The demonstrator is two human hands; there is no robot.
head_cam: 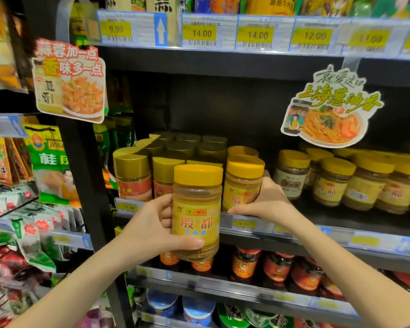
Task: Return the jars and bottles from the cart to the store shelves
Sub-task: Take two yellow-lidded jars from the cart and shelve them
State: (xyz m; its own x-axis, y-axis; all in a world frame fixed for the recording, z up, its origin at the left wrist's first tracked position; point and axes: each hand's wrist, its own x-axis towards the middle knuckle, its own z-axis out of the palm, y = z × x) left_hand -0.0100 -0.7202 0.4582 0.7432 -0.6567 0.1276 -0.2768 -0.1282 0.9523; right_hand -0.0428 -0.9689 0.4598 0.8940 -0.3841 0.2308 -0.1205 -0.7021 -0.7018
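1. While I am looking down at the middle shelf (294,233), I am holding one yellow-capped jar (197,211) upright in my left hand (152,227), in front of the shelf edge and not resting on it.
2. I am wrapping that hand around the jar's left side and lower half; my thumb is pressing across the label near the bottom, and the other fingers are curling behind the jar, out of sight.
3. I am gripping a second yellow-capped jar (243,183) with my right hand (268,200), which is closing around its right side, thumb lying low along the front by the price rail.
4. That second jar is standing upright at the front of the shelf, just right of the held jar and partly behind it.
5. Gold-lidded jars (133,174) are standing in rows to the left of both, close beside them.
6. More yellow-lidded jars (331,181) are sitting further right, apart from my right hand.
7. Red-labelled jars (245,263) are lining the shelf below, under the held jar.
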